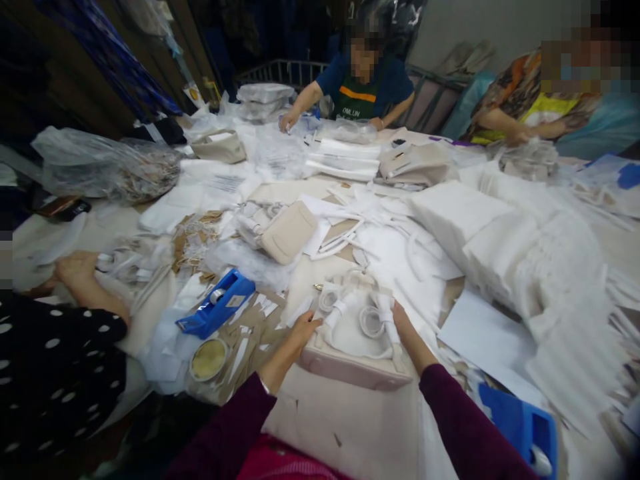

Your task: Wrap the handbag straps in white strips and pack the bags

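A cream handbag [355, 368] lies tipped on its back in front of me, its base facing my body. White wrapping covers its straps, and two round clear-wrapped pieces [371, 321] show on top. My left hand [299, 335] grips the bag's left edge, thumb on top and the other fingers mostly hidden. At the right edge, my right hand [409, 333] holds the bag's side, its fingertips partly out of sight behind it. Under the bag is a beige sheet [345, 420] at the table's near edge.
A blue tape dispenser [217, 303] and a round yellow-topped tub [209, 360] stand left; another blue dispenser [525, 427] is near right. Another cream bag [289, 233] lies ahead. White foam sheets [515, 260] pile up right. A co-worker's hand [77, 267] works left; two people sit opposite.
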Tool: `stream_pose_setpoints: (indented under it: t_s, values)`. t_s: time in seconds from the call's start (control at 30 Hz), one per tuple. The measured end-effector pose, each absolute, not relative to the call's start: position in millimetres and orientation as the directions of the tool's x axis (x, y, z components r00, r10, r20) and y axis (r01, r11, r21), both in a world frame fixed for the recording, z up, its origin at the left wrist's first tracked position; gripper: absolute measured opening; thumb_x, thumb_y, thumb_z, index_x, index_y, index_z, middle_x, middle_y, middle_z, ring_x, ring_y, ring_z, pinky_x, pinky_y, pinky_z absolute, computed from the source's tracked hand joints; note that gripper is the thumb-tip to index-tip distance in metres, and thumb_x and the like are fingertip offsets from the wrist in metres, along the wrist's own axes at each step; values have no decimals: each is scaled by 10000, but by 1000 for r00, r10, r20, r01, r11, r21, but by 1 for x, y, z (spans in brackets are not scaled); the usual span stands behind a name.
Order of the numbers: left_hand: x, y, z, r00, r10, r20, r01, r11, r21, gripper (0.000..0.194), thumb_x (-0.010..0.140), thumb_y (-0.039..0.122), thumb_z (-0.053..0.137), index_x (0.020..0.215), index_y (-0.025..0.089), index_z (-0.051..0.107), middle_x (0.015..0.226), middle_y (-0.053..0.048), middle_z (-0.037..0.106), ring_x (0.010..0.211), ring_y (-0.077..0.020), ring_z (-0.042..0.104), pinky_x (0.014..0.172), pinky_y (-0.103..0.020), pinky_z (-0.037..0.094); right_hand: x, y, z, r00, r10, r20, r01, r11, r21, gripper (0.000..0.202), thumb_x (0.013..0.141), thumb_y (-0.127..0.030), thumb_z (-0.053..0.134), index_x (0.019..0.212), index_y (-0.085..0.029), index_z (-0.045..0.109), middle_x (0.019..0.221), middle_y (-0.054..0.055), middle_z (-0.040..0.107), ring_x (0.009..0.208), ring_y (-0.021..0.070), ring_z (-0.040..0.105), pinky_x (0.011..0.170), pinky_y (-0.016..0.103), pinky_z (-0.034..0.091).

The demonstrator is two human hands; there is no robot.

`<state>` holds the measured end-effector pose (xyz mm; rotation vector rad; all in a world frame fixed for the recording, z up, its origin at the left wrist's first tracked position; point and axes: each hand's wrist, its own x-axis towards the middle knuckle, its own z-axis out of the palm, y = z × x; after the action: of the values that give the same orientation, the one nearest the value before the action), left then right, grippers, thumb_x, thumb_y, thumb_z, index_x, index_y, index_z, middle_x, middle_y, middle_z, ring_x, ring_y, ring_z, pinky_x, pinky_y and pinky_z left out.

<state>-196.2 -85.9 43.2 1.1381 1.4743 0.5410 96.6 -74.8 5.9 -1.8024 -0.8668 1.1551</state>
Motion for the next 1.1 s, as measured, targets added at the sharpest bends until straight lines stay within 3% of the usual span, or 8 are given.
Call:
stream_pose_setpoints:
  t_s: [0.17, 0.27, 0.33, 0.4, 0.47, 0.57, 0.77, 1.1]
  values:
    - [-199, -85, 42, 91, 809, -581, 439, 491, 752, 217, 708, 404, 588, 726, 194, 535, 674, 14, 519, 674, -156, 496, 638, -285, 393, 111, -97, 4, 366, 824, -433, 82, -492, -867, 343, 606, -323, 655, 897, -144, 678, 914, 103, 707, 919, 274, 621, 881, 415, 467]
    - [-204, -82, 44, 104, 851, -515, 419, 432, 798, 220, 744, 383, 567, 818, 176, 562, 763, -5, 570, 758, -164, 529, 721, -292, 424, 117, -133, 20, 457, 781, -425, -2, -477, -879, 492, 640, -392, 670, 1063, -141, 644, 1047, 126, 687, 982, 268, 621, 933, 429, 452]
    - [-209, -82, 50, 103, 897, -430, 396, 360, 845, 193, 762, 320, 546, 881, 172, 582, 843, -26, 596, 821, -167, 544, 783, -298, 436, 110, -161, 42, 540, 771, -337, 96, -454, -886, 480, 695, -421, 640, 1090, -149, 635, 1088, 131, 669, 1003, 262, 611, 965, 439, 430]
    - [-215, -84, 59, 119, 930, -347, 393, 277, 877, 204, 762, 253, 531, 937, 181, 608, 936, -44, 605, 890, -171, 540, 826, -296, 434, 93, -184, 70, 556, 812, -174, 316, -400, -860, 385, 765, -419, 583, 1056, -176, 651, 1087, 115, 658, 1005, 254, 596, 981, 442, 409]
    - [-219, -88, 69, 183, 945, -273, 416, 177, 892, 241, 757, 213, 530, 972, 202, 639, 997, -48, 609, 947, -179, 521, 864, -298, 420, 65, -197, 96, 455, 889, -49, 475, -289, -831, 291, 831, -393, 523, 1001, -207, 669, 1060, 93, 651, 1004, 241, 581, 971, 419, 408]
    - [-220, -93, 80, 298, 922, -245, 443, 94, 891, 254, 753, 206, 548, 971, 210, 679, 951, -45, 625, 894, -182, 523, 847, -310, 423, 14, -194, 115, 280, 960, 13, 533, -144, -834, 241, 875, -353, 484, 941, -226, 678, 999, 78, 642, 987, 228, 570, 911, 382, 432]
    - [-215, -84, 73, 369, 867, -335, 354, 202, 913, 206, 682, 191, 617, 871, 163, 695, 899, -57, 671, 887, -195, 564, 826, -310, 436, -53, -159, 93, 169, 983, -66, 676, -165, -719, 165, 820, -258, 524, 890, -190, 657, 844, 56, 622, 836, 226, 520, 749, 350, 398]
    - [-219, -84, 46, 409, 826, -389, 191, 339, 921, 125, 583, 128, 537, 691, 158, 589, 665, 30, 549, 663, -117, 491, 681, -247, 394, -72, -159, 82, 149, 989, 6, 775, -113, -622, 195, 802, -125, 490, 862, -198, 660, 821, 34, 621, 816, 200, 489, 753, 319, 331]
